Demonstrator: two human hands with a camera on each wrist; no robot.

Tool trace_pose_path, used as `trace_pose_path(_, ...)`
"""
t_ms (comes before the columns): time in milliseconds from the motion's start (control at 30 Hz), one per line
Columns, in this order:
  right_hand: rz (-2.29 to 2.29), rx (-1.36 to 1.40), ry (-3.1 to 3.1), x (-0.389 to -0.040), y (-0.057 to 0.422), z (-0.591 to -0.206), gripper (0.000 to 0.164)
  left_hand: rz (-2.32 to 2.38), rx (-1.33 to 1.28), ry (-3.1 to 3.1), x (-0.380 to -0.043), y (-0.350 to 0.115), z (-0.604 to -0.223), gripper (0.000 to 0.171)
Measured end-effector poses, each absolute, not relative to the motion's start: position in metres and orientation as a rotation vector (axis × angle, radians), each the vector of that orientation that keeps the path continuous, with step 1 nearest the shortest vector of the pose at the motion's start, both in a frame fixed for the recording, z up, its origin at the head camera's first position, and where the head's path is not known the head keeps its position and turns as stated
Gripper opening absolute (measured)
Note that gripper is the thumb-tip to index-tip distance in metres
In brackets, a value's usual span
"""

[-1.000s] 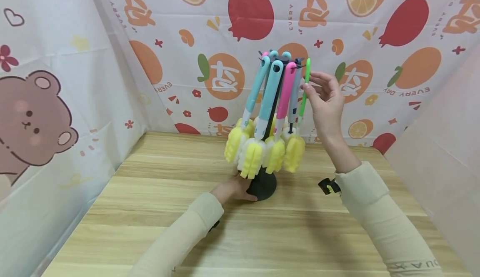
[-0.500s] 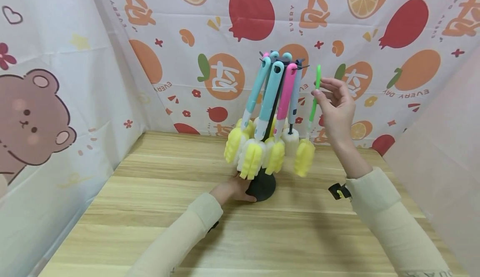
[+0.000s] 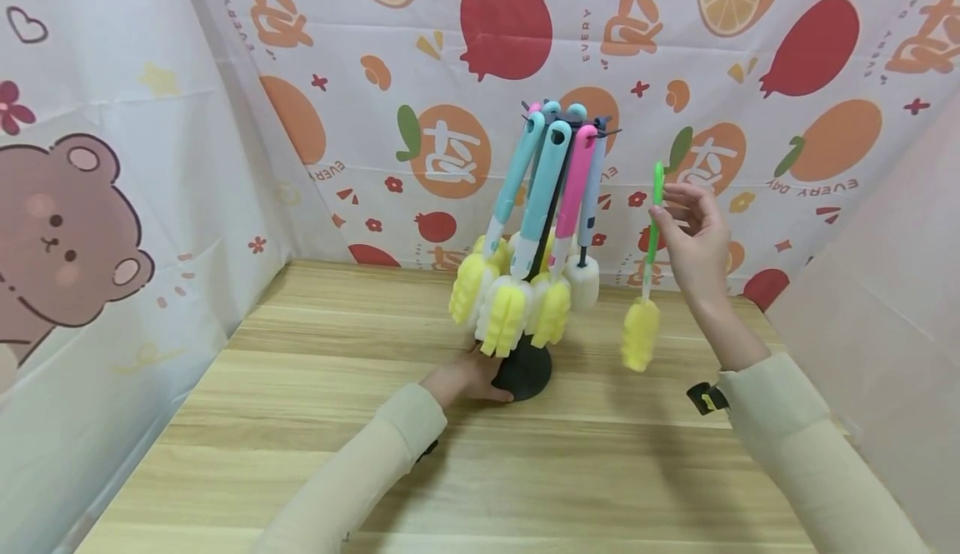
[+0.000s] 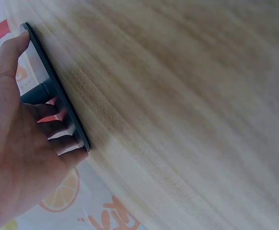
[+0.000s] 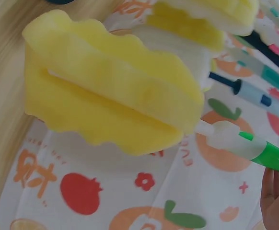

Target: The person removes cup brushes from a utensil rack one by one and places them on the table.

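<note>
Between right thumb and fingers, the right hand (image 3: 697, 233) pinches the green handle of a sponge bottle brush (image 3: 641, 336). Its yellow sponge head hangs downward, above the table and apart from the stand; the right wrist view shows this sponge head (image 5: 110, 91) up close. The left hand (image 3: 467, 379) holds the round black base (image 3: 528, 371) of a hanging stand, thumb at one edge and fingers spread across it, as the left wrist view shows. Around the stand's top hooks hang several more sponge brushes with teal handles (image 3: 546, 196), a pink handle (image 3: 573, 192) and a grey-blue handle (image 3: 592, 196).
The stand rests on a wood-grain table (image 3: 337, 346). Behind it hangs a fruit-print cloth (image 3: 337, 29), and a cloth with a bear print (image 3: 67, 246) covers the left side. A bare hook juts from the rack's right side.
The right hand has drawn the green-handled brush off the stand's right hook, then moved it right and lower. The left hand stays on the base.
</note>
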State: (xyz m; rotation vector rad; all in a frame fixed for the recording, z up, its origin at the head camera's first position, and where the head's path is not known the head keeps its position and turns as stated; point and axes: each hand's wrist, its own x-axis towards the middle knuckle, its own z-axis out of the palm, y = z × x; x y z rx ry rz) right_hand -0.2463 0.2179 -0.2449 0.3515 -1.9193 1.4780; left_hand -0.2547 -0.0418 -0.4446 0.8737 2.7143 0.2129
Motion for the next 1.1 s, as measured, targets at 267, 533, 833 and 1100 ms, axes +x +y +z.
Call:
trace_pose_path(267,1.350,0.288,-2.061,-0.248,0.239,-0.261,0.031,0.207,0.875,2.713,-0.255,-0.042,-0.443,0.093)
trace_pose_path(533,1.188,0.191,-2.185,-0.249,0.261,-0.280,0.032,0.207,0.878,2.713,-0.256,-0.041,-0.445,0.093)
trace_pose_path(833,1.035,0.090,-2.283,-0.246,0.282,-0.293,0.033,0.178,0.882,2.711,-0.256,-0.041,-0.445,0.093)
trace_pose_path(1100,0.885,0.144,-2.400,-0.245,0.297,-0.310,0.032,0.217,0.868,2.686,-0.253,-0.042,-0.441,0.089)
